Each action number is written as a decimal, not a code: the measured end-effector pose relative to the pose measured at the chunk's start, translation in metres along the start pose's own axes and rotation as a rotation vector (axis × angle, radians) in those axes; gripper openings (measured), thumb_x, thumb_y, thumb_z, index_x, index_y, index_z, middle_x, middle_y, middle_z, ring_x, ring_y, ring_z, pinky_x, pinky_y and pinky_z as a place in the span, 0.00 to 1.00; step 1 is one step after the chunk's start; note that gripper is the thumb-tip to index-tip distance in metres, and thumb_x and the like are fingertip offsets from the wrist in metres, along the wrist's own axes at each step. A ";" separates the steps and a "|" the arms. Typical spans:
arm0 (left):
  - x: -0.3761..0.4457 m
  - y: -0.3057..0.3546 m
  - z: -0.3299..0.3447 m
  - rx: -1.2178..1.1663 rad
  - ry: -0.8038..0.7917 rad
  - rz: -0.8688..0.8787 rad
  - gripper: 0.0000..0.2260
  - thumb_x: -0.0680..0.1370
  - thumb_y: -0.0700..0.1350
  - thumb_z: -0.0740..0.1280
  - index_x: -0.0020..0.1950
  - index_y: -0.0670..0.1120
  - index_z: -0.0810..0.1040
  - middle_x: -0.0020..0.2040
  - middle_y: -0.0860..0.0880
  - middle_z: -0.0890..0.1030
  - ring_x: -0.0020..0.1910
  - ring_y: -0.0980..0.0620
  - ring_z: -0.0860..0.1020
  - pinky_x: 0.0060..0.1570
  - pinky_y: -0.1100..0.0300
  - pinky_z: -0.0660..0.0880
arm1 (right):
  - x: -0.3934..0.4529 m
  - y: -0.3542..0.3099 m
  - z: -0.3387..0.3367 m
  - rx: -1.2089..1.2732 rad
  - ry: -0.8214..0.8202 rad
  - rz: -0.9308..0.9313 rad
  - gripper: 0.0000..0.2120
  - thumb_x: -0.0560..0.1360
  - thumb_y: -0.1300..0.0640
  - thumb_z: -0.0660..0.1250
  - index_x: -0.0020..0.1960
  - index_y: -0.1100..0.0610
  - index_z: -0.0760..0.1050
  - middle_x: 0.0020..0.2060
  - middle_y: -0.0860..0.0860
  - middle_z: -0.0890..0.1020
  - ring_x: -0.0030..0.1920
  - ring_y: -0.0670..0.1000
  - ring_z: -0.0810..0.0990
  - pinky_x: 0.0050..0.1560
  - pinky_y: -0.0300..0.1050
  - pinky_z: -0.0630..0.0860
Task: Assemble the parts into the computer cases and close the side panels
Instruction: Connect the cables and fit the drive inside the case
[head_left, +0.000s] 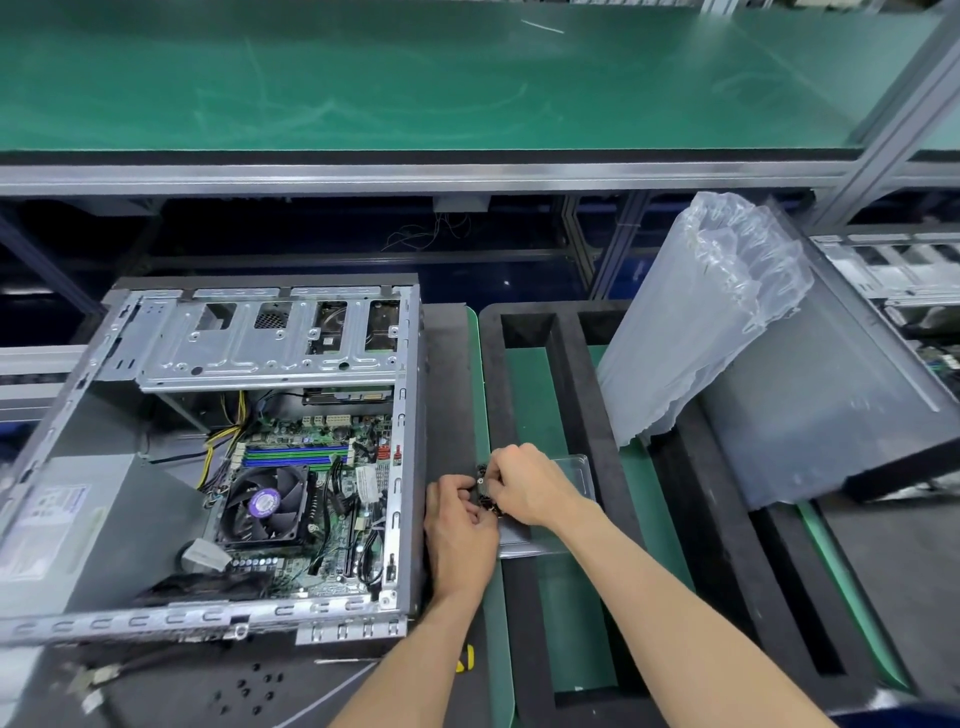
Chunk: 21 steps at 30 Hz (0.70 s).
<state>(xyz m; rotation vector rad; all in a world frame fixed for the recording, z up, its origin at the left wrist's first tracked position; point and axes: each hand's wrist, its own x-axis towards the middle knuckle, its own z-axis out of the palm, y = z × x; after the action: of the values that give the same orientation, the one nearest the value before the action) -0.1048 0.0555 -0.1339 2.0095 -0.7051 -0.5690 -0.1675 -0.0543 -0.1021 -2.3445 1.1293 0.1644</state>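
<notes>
From my remote seat I looked down on a factory workstation. A long shelf (415, 78) covered in green matting, scuffed with pale streaks, ran across the top of my view, edged by an aluminium rail (415, 174). A grey aluminium upright (904, 104) rose at the right. Beneath the shelf it was dark, with blue shadows and a few loose wires (431, 231) hanging. The bench (571, 597) below was also laid with green mat, and black foam frames (592, 389) lay on it. Light fell evenly from above, with soft glare on the matting.
</notes>
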 end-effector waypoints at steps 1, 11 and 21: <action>0.000 0.000 0.000 0.003 0.002 0.005 0.15 0.71 0.30 0.67 0.54 0.45 0.75 0.48 0.51 0.72 0.39 0.52 0.75 0.46 0.53 0.77 | -0.002 0.004 -0.002 -0.019 0.018 -0.019 0.10 0.77 0.58 0.62 0.53 0.55 0.80 0.51 0.57 0.83 0.52 0.61 0.80 0.49 0.50 0.77; -0.001 -0.001 0.000 0.000 0.009 0.025 0.15 0.71 0.30 0.67 0.53 0.44 0.76 0.48 0.50 0.73 0.38 0.52 0.76 0.47 0.51 0.77 | -0.010 0.021 0.001 -0.183 0.074 -0.127 0.09 0.82 0.54 0.60 0.57 0.55 0.77 0.48 0.57 0.83 0.50 0.62 0.80 0.42 0.50 0.70; 0.000 -0.001 0.000 0.012 0.011 0.026 0.15 0.71 0.30 0.67 0.54 0.44 0.76 0.47 0.51 0.72 0.37 0.55 0.75 0.44 0.59 0.75 | -0.012 0.007 -0.019 1.382 0.131 0.411 0.13 0.74 0.65 0.53 0.32 0.55 0.61 0.26 0.49 0.57 0.27 0.47 0.51 0.30 0.42 0.47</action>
<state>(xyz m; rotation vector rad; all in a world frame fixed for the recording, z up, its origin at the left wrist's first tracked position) -0.1049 0.0561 -0.1346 2.0100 -0.7290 -0.5394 -0.1831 -0.0591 -0.0846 -0.9058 1.1768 -0.4906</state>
